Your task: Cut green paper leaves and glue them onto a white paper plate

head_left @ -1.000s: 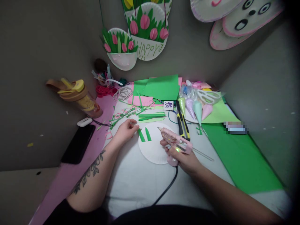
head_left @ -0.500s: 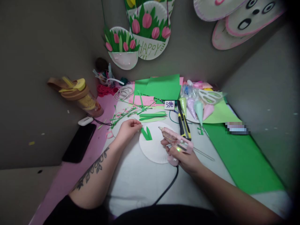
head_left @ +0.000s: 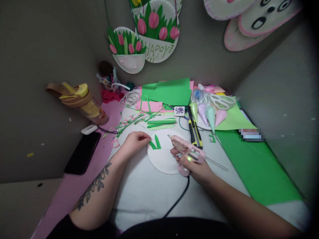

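Observation:
My right hand (head_left: 193, 166) is wrapped around a pink hot glue gun (head_left: 188, 148), its nozzle pointing up and left above a white paper plate (head_left: 164, 162). A clear glue stick (head_left: 216, 163) juts from the gun's back, and a small green light glows on its side. At the plate's left edge, the fingers of my left hand (head_left: 137, 141) are pinched on the tip of a green paper leaf (head_left: 153, 145). Beside it a second green paper leaf (head_left: 158, 142) lies on the plate, the two forming a V.
Green paper strips (head_left: 161, 122) lie behind the plate, with a utility knife (head_left: 194, 127) to their right. Scissors (head_left: 222, 102) and filled bags (head_left: 210, 116) sit at back right. A black phone (head_left: 82, 152) and a tumbler (head_left: 87, 106) stand left. The gun's cord (head_left: 178, 199) runs toward me.
My left hand has lowered slightly, and the left leaf under its fingertips now leans further left, widening the V. My right hand and the glue gun stay almost still.

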`<act>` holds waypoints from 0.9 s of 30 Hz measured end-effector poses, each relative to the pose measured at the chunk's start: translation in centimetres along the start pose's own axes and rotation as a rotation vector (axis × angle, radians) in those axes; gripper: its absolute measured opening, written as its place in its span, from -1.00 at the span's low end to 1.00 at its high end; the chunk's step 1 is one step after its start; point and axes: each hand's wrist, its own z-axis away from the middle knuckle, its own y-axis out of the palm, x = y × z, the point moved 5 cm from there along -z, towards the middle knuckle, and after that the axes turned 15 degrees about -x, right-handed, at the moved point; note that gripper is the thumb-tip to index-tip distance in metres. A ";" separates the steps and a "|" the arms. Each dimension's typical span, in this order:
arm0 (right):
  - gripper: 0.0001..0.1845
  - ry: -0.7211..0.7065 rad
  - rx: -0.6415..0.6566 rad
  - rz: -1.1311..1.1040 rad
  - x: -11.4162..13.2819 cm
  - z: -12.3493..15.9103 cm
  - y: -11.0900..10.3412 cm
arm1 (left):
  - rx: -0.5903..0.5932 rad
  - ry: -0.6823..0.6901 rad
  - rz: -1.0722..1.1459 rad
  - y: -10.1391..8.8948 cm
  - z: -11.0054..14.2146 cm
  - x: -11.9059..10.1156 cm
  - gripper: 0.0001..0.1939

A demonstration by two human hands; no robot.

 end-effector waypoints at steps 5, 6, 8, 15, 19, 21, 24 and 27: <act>-0.45 0.011 0.016 -0.015 -0.1 0.1 -0.1 | 0.003 0.032 -0.096 -0.1 0.0 -0.1 -0.71; -0.45 0.018 0.024 -0.013 -0.2 0.1 -0.1 | -0.006 0.040 -0.106 -0.2 0.0 -0.1 -0.70; -0.46 0.030 0.042 -0.004 -0.4 0.2 -0.1 | -0.020 0.059 -0.128 -0.2 -0.1 0.0 -0.69; -0.44 0.014 0.016 -0.008 0.0 0.1 0.0 | -0.033 0.120 -0.182 0.2 -0.1 -0.1 -0.70; -0.45 0.019 0.026 0.003 0.2 0.1 0.1 | -0.029 0.139 -0.209 0.4 -0.1 -0.1 -0.79; -0.45 0.021 0.029 0.002 0.2 0.1 0.1 | -0.031 0.147 -0.220 0.5 -0.1 0.0 -0.82; -0.44 0.029 0.029 0.010 0.0 0.1 0.1 | -0.030 0.137 -0.198 0.4 -0.1 0.1 -0.80; -0.42 0.029 0.018 0.018 -0.2 0.1 0.0 | -0.015 0.136 -0.142 0.4 0.0 0.0 -0.78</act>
